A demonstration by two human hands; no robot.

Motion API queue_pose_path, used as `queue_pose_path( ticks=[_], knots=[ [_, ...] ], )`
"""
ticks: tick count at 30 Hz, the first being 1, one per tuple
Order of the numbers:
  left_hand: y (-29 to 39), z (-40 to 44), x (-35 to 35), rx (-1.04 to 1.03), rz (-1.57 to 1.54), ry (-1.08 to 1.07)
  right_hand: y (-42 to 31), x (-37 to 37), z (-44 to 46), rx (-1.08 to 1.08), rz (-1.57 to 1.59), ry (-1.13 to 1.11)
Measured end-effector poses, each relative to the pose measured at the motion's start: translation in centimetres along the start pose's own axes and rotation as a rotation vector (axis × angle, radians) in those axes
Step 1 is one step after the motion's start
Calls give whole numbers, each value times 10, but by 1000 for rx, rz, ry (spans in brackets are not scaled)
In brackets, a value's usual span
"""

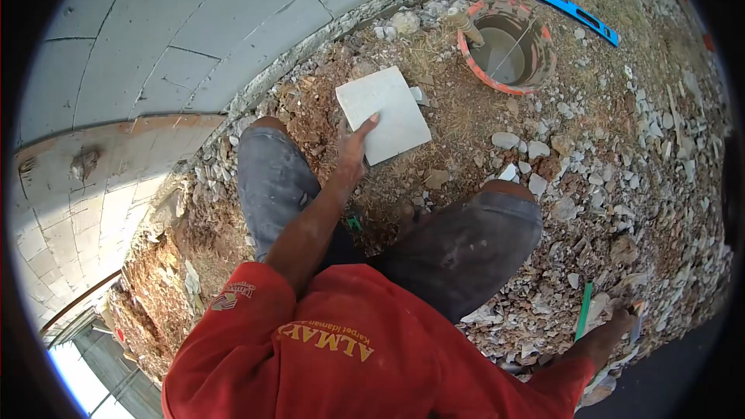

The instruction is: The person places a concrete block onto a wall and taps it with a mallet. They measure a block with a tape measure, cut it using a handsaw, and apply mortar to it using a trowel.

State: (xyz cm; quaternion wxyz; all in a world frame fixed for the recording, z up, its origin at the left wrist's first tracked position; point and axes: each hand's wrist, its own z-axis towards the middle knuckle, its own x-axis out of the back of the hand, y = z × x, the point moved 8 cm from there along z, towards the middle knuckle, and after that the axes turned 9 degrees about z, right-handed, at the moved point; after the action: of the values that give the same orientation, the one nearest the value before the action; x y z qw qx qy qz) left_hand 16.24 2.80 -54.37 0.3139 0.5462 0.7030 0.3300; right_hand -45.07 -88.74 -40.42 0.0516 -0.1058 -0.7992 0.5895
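My left hand (355,146) grips a flat white block (390,112) by its near left edge. The thumb lies on the top face, and the other fingers are hidden behind the block. The block is raised between and just beyond my knees. Far out to the lower right, my right hand (618,321) is down at the rubble with its fingers curled. A thin greyish piece (636,330) shows at the fingers, too small to make out. Left of that hand lies a narrow green strip (583,310).
An orange-rimmed bucket (508,87) holds grey wet mix, with a stick-like handle (466,29) leaning at its rim. A blue spirit level (570,12) lies behind it. Broken stones (597,186) cover the ground on the right. A grey block wall (194,31) rises on the left.
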Motion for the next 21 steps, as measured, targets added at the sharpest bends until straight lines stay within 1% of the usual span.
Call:
queue_pose_path(
  ticks=[2, 3, 4, 6, 8, 9, 10, 11, 12, 14, 15, 16, 17, 18, 19, 20, 21],
  knots=[
    [1, 6, 21, 6, 29, -2, -12, 12, -22, 52, -136, 96],
    [7, 4, 28, 16, -6, -70, -17, 16, -32, 76, -235, 108],
    [11, 6, 37, 15, -6, -87, -21, 21, -47, 112, -365, 114],
    [4, 6, 56, 92, -63, -123, -27, 34, -75, 200, -756, 85],
    [6, 3, 59, 62, -26, -116, -25, 35, -101, 337, -1223, 5],
    [0, 6, 63, 26, -12, -39, -22, 35, -115, 399, -1402, -32],
    [-6, 10, 68, -9, 1, 33, -19, 33, -131, 446, -1499, -69],
    [-6, 10, 68, -54, -14, 17, -18, 29, -149, 470, -1524, -104],
    [-3, 5, 68, -58, -25, 8, -14, 22, -172, 518, -1523, -109],
    [-3, -5, 67, -5, -231, -50, -10, 0, -223, 570, -1371, -146],
    [-6, -11, 70, 56, -261, -21, -9, -15, -247, 594, -1289, -181],
    [-8, -15, 77, 79, -167, 23, -1, -38, -273, 612, -1195, -225],
    [-6, -13, 87, 58, -79, 73, 11, -68, -301, 620, -1079, -280],
    [-5, -14, 97, 40, 146, 140, 27, -109, -338, 628, -937, -336],
    [6, -15, 95, -34, 297, 171, 45, -162, -389, 637, -757, -388],
    [-39, 27, 104, -1, 329, 131, 52, -205, -438, 627, -588, -418],
    [-46, 37, 94, 12, 173, -78, 57, -237, -483, 598, -432, -439]
  ],
)
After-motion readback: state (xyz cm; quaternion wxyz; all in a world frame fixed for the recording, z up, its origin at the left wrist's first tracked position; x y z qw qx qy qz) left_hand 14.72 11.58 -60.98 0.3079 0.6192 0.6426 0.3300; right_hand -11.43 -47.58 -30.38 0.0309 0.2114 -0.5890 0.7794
